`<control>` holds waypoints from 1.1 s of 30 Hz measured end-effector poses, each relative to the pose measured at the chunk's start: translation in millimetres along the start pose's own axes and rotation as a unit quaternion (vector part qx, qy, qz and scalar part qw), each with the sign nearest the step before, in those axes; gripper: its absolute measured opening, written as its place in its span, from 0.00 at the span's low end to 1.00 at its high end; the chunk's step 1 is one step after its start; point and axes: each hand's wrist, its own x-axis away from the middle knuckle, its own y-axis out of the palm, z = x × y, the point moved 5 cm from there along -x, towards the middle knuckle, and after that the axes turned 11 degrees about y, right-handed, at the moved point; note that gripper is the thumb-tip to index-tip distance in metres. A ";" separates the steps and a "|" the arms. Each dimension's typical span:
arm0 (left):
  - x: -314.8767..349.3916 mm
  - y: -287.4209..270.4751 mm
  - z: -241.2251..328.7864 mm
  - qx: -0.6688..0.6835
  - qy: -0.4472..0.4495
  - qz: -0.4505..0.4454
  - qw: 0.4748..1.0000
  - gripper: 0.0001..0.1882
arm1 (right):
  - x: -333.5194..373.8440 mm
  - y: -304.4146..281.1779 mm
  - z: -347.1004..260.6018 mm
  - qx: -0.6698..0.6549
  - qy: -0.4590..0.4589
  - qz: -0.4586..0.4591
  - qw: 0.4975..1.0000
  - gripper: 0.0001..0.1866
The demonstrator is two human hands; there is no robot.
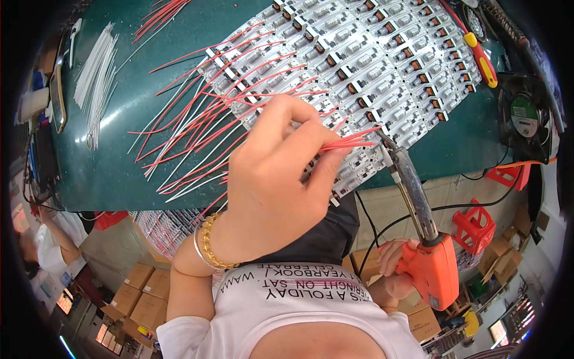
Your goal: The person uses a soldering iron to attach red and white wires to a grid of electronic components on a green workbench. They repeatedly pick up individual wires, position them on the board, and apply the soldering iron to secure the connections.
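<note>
Boards (359,54) fill the upper centre and right of the frame, a big white panel of small circuit boards in rows on the green table (155,54), each with dark and orange parts. Red wires (197,128) already fan out from the panel's left rows toward centre left, with a few white ones among them.

Risks, biggest first. The soldering gun (431,269) comes up from the lower right, its orange grip wrapped by the right hand (391,269), fingers closed around the handle. Its metal barrel ends at the tip (382,140), mid-frame, just beside the left fingertips (335,157). That looks like the main hazard: a small slip and hot metal could meet skin or scorch wire insulation.

Next, the left hand (275,185), centre frame, pinches a bundle (353,142) of red wires between thumb and fingers, the ends splaying toward the tip. With so many ends bunched, the wrong one could touch the joint, or solder could bridge two pads. The hand also hides the near edge of the panel, so I cannot tell which board is being worked.

Smaller still: the loose wires lie tangled across the panel and could snag and tug on a fresh joint.

A screwdriver (481,57) lies at upper right, spare white wires (98,72) at upper left.
</note>
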 end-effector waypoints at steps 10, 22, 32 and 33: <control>6.7 13.0 3.2 -0.076 0.042 0.046 0.995 0.07 | 11.8 -4.3 13.2 0.029 0.073 0.023 0.997 0.24; 6.8 10.6 7.5 -0.092 0.003 0.023 0.995 0.07 | 12.9 -6.8 12.8 0.060 -0.002 0.027 0.998 0.40; 5.5 4.2 7.7 -0.042 0.047 -0.011 0.998 0.08 | -0.4 5.0 3.2 -0.080 0.023 0.054 0.995 0.41; 5.6 3.6 7.7 -0.056 0.070 0.015 0.996 0.08 | -1.4 5.4 2.6 -0.085 0.022 0.055 0.995 0.40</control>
